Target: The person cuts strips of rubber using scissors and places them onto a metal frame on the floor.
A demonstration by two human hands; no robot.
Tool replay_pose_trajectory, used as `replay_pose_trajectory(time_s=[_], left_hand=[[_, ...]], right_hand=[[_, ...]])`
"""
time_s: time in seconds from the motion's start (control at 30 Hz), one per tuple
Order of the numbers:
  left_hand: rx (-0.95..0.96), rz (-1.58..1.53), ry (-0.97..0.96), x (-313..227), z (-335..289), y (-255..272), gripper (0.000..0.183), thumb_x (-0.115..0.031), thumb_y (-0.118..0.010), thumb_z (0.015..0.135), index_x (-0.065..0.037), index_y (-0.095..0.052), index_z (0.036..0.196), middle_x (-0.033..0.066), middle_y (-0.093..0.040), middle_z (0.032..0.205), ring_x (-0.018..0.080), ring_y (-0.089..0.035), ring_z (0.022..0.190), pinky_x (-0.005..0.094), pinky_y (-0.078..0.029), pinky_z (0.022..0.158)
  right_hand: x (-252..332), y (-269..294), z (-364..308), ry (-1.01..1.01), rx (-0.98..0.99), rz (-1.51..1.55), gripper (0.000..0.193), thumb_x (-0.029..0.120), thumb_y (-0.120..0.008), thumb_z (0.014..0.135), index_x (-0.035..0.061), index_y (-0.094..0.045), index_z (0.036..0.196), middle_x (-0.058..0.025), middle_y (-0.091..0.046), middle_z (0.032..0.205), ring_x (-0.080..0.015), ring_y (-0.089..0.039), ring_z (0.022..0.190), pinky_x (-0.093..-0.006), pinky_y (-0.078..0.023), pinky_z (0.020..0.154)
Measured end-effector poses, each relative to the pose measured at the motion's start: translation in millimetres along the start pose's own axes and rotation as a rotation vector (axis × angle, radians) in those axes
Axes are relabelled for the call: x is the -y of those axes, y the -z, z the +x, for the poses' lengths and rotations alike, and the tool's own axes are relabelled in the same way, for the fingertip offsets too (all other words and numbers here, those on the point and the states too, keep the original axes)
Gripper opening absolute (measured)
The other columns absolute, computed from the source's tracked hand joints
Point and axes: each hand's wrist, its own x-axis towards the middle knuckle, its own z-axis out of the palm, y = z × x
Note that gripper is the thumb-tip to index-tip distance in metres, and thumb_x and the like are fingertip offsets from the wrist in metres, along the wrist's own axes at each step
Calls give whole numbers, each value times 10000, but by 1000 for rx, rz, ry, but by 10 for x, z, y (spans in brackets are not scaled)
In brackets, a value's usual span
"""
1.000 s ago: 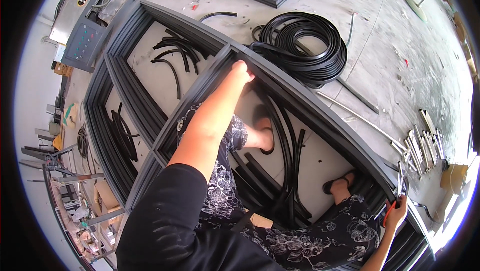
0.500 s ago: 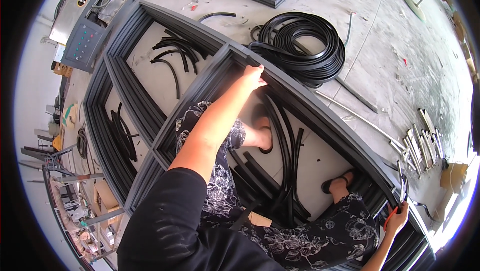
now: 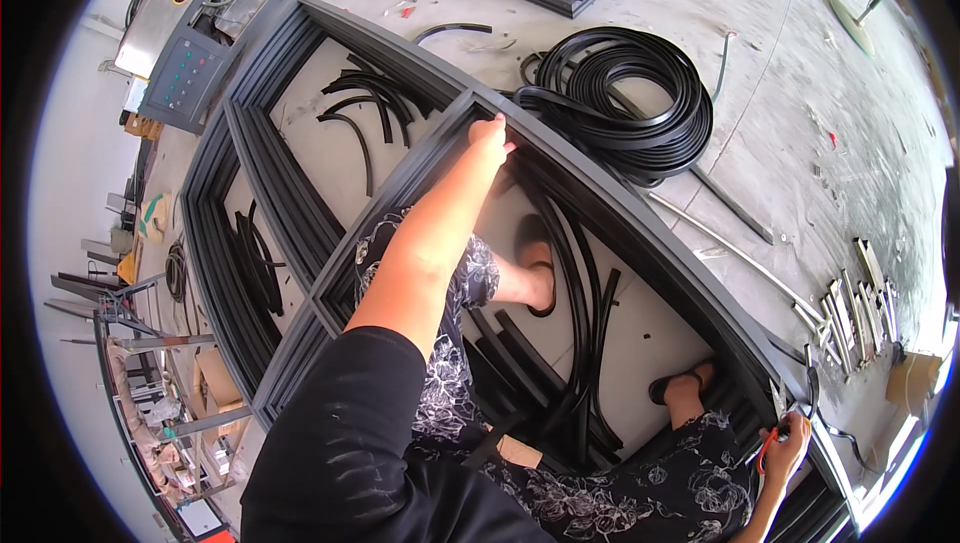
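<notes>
The left hand point(image 3: 490, 138) is at the inner corner of a large grey metal-profile frame point(image 3: 625, 211), where a grey crossbar point(image 3: 405, 180) meets the long upper side. Its fingers are bunched against the inner edge; whether they pinch anything cannot be told from this view. The right hand point(image 3: 786, 445), well apart at the frame's lower right end, is closed around scissors with red handles point(image 3: 767, 450) — metal blades pointing up, beside the same long side. A narrow black flexible strip point(image 3: 811, 383) runs just beside that hand. The frame lies over a pale concrete floor point(image 3: 780, 173), with further grey profiles nested under it. A thick coil of glossy black rubber-like strip point(image 3: 605, 125) rests on the floor just outside the long side, near the left hand. Long black strips point(image 3: 575, 293) lie inside the opening where the person's sandalled feet stand; short curved black offcuts point(image 3: 375, 108) lie in the neighbouring opening. Pale slim metal bars point(image 3: 850, 313) are heaped on the floor beyond the right hand.
</notes>
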Motion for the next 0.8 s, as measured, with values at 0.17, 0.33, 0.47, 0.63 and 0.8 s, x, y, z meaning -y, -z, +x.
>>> replay_pose_trajectory(time_s=[0.17,0.33,0.47,0.63,0.8], left_hand=[[-51,-7,-83,24,-439,-156,341,-187,-579,928,14,-474,1182,153,-533,1162,270,-572,1000,513,-531,843],[-90,-18,-25,2,-283,-122,334,-168,-574,928,13,-474,1191,163,-544,1143,290,-584,982,543,-522,843],[-105,-39,16,-115,-160,30,229,-158,-559,934,34,-545,1058,147,-622,993,300,-633,866,534,-535,805],[-34,4,117,-102,-368,-257,500,-190,-616,895,-60,-375,1314,178,-415,1329,371,-484,1148,552,-529,805],[247,-130,222,-7,-71,61,328,-124,-574,885,-35,-486,1189,167,-523,1222,345,-517,1122,524,-447,940]], right_hand=[[-28,-34,-32,-76,-50,18,504,8,-797,459,22,-528,885,-105,-523,805,-307,-509,806,-389,-401,746],[-100,-90,-30,-72,17,-30,517,-8,-796,465,15,-537,913,-119,-546,846,-323,-523,851,-394,-408,773],[-64,-149,57,-66,26,17,539,-17,-795,444,6,-536,916,-127,-551,857,-319,-532,850,-388,-418,764],[-193,167,-148,-107,29,48,523,54,-796,439,-1,-532,887,-119,-530,810,-316,-549,787,-380,-441,716],[-143,120,34,-67,186,-82,325,204,-748,674,18,-555,858,-151,-562,842,-384,-552,827,-435,-450,712]])
